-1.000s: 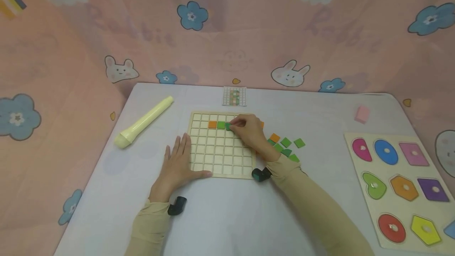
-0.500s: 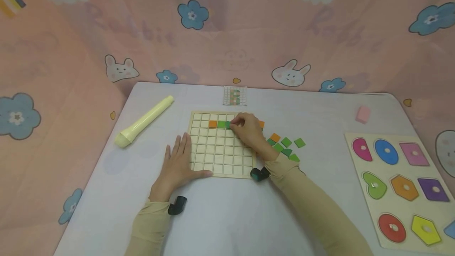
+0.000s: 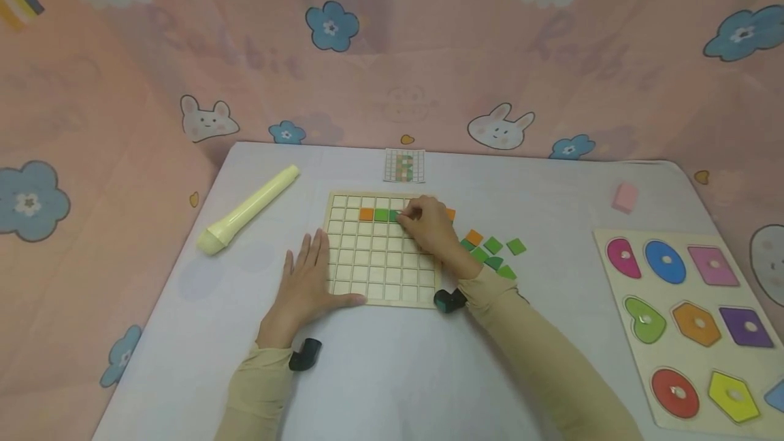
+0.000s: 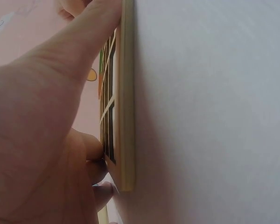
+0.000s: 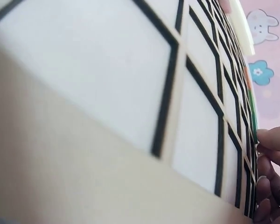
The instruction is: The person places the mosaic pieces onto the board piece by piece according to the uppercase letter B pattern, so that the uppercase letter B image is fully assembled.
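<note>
A pale wooden grid board (image 3: 384, 258) lies on the white table. My left hand (image 3: 303, 295) rests along its left side, fingers straight and thumb at the front edge; the left wrist view shows the thumb over the board's edge (image 4: 127, 140). In the second row from the back sit an orange tile (image 3: 366, 214), a light green tile (image 3: 382, 215) and a dark green tile (image 3: 393, 216). With thumb and forefinger my right hand (image 3: 431, 226) pinches the dark green tile, covering its right part. Fingertips meet the green pieces' end (image 5: 255, 123) in the right wrist view.
Several loose green and orange tiles (image 3: 516, 246) lie right of the board. A small pattern card (image 3: 404, 166) is behind it. At left lies a pale yellow stick (image 3: 251, 209); at right, a pink block (image 3: 625, 197) and a shape puzzle board (image 3: 664, 322).
The right hand's fingertips have shifted very slightly to the right at the dark green tile, which looks more level with its row. The left hand has stayed in place.
</note>
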The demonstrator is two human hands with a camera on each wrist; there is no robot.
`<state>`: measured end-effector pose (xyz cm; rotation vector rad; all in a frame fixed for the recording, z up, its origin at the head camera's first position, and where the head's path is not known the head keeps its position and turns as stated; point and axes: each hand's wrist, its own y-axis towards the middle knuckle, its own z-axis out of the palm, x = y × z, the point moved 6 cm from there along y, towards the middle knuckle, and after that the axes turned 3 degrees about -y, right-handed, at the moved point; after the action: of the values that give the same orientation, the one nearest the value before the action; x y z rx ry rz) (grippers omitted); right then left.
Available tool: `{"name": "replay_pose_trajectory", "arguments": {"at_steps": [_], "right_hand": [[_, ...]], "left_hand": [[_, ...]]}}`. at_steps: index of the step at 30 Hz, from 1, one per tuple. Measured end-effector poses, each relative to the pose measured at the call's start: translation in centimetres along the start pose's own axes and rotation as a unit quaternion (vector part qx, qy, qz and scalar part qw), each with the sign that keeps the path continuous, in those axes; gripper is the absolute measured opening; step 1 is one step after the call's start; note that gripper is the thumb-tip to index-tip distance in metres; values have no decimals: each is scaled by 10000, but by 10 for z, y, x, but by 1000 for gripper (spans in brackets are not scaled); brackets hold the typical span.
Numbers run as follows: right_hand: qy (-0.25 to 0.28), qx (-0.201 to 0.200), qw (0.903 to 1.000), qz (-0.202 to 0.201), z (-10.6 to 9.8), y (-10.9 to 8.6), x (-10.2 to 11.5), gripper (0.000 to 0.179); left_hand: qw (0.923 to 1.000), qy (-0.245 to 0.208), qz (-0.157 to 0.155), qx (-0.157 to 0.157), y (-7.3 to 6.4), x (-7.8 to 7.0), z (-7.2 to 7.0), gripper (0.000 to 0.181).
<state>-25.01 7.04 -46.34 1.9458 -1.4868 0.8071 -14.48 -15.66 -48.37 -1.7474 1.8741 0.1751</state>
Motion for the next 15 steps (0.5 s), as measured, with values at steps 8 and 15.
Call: {"name": "replay_pose_trajectory", "arguments": {"at_steps": [8,15], "right_hand": [[219,567,9979,222,-8,-4,-8,8],[346,892,9945,420,-29,-16,-23,15]], "left_hand": [[10000,-25,-22,16,-1,1,0,145],[10000,-57,-13,-5,-2,0,-1,145]]}}
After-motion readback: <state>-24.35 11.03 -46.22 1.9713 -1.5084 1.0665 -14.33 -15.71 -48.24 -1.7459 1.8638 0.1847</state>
